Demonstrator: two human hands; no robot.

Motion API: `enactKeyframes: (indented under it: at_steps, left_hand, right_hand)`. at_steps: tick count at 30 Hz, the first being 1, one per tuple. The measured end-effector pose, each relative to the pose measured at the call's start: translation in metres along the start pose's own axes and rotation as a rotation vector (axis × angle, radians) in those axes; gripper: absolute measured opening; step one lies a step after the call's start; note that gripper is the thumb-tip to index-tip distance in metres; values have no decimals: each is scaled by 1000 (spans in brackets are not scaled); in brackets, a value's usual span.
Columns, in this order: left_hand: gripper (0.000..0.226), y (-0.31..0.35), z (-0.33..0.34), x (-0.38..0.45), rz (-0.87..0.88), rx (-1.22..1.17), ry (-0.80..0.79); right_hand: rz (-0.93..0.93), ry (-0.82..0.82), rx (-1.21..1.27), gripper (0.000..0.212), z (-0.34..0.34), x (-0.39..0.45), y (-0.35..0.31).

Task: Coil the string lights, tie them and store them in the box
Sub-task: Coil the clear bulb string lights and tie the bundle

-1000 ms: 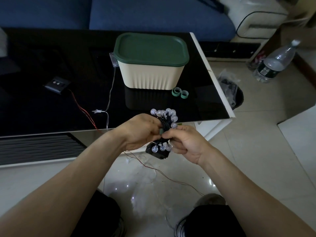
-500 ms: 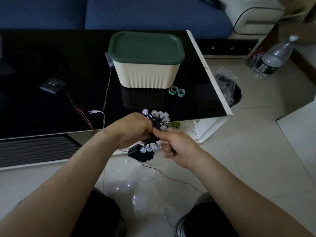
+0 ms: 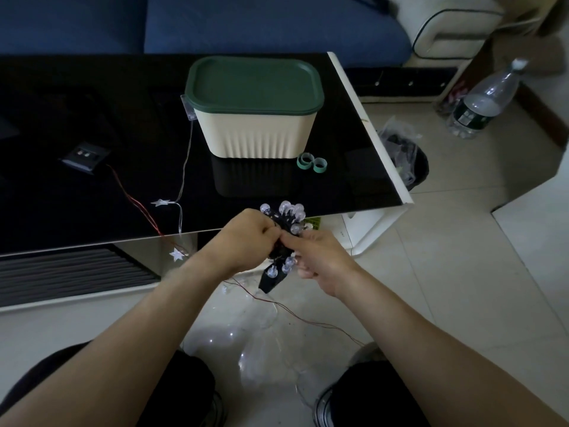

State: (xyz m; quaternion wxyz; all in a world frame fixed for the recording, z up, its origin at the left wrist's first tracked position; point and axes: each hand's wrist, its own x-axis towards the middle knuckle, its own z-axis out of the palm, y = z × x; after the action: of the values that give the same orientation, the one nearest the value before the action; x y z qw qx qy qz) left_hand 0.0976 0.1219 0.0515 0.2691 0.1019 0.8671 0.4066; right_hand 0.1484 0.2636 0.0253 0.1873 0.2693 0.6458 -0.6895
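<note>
Coiled string lights (image 3: pixel 284 238) held off bench (image 3: pixel 92 192) near edge, long axis near-upright, bulbs top, black pack (tilted) low. Left hand (image 3: pixel 246 241) grips bundle; right hand (image 3: pixel 317 257) pinches middle.

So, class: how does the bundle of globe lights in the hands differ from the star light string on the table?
The globe lights are bunched on dark wire, gripped by the left hand and right hand. The star string lies uncoiled on clear wire across the table, untouched. Both carry small pale bulbs.

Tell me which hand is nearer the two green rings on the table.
Right. The right hand is just below the green rings; the left hand sits further left.
</note>
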Motion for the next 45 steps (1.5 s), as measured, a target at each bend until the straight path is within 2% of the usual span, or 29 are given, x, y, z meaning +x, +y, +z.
enactKeyframes:
  at_steps: [2, 6, 9, 12, 14, 15, 17, 19, 20, 21, 23, 24, 28, 36, 37, 39, 41, 45]
  left_hand:
    - [33, -4, -1, 5, 9, 128, 83]
    - [21, -3, -7, 7, 29, 22, 178]
    - [12, -1, -6, 2, 36, -124, 253]
    - [13, 0, -3, 0, 60, -189, 314]
    - [19, 0, -1, -1, 81, -139, 335]
    - [23, 0, 0, 0, 88, -78, 310]
    - [21, -3, 2, 0, 106, 50, 161]
    - [24, -6, 4, -1, 137, 128, 27]
    - [24, -6, 5, -2, 149, 150, 16]
    - [24, -6, 5, -3, 157, 156, 33]
    - [21, -3, 3, -4, 162, 145, 106]
    - [17, -3, 2, -4, 161, 139, 142]
    - [7, 1, -1, -6, 135, 5, 224]
    - [5, 9, -10, -12, 59, -309, 190]
    - [7, 10, -11, -12, 50, -350, 188]
    - [12, 12, -12, -11, 22, -419, 192]
    - [16, 11, -10, -10, -2, -449, 208]
    - [20, 7, -6, -9, 13, -400, 193]
  right_hand:
    - [11, -71, 14, 18, -1, 0, 1]
    - [-55, -122, 42, 28, -5, -1, -6]
    - [-127, -122, 30, 1, -5, -3, -11]
    - [-132, -85, 92, 8, -3, 0, -9]
    - [-141, -58, 88, 15, -4, 0, -10]
    - [-150, -40, 71, 20, -4, -1, -10]
    - [-183, -22, 44, 18, -6, 0, -7]
    - [-194, 11, 37, 34, -6, 1, -3]
    - [-195, 19, 22, 41, -5, 1, -2]
    - [-193, 29, 11, 38, -4, 0, -3]
    - [-189, 19, -15, 16, -6, 2, -4]
    - [-178, -2, -22, 12, -8, 2, -6]
    - [-128, -50, 39, 37, -10, 1, -10]
    - [-54, -244, 194, 49, -20, -3, -18]
    - [-61, -263, 193, 43, -20, -7, -20]
    - [-110, -323, 153, 9, -20, -8, -21]
    - [-119, -341, 133, 17, -18, -10, -20]
    - [-150, -255, 62, 10, -17, -8, -19]
